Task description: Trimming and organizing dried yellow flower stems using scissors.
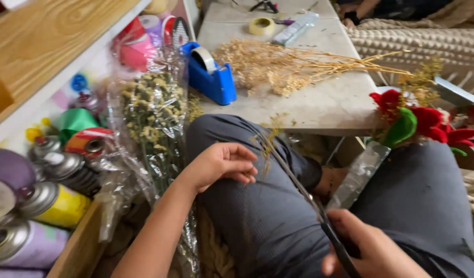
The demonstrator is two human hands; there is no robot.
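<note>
My right hand (373, 249) is closed low at the right around the bottom of a long thin dried sprig (291, 177). A thicker dark piece runs through the same grip; whether it is a tool I cannot tell. The sprig slants up and left across my lap to its small yellowish tip. My left hand (219, 164) rests on my left knee with the fingers loosely curled, fingertips just beside the sprig's upper part, holding nothing. A bunch of red artificial flowers (427, 121) in a clear plastic sleeve (360, 172) leans on my right thigh.
A grey table (329, 105) ahead carries a loose heap of dried stems (288, 64), a blue tape dispenser (211, 77) and a tape roll (261, 25). A plastic-wrapped dried bunch (154, 110) stands at left beside spray cans (46, 203). Another person's hand (350, 18) shows top right.
</note>
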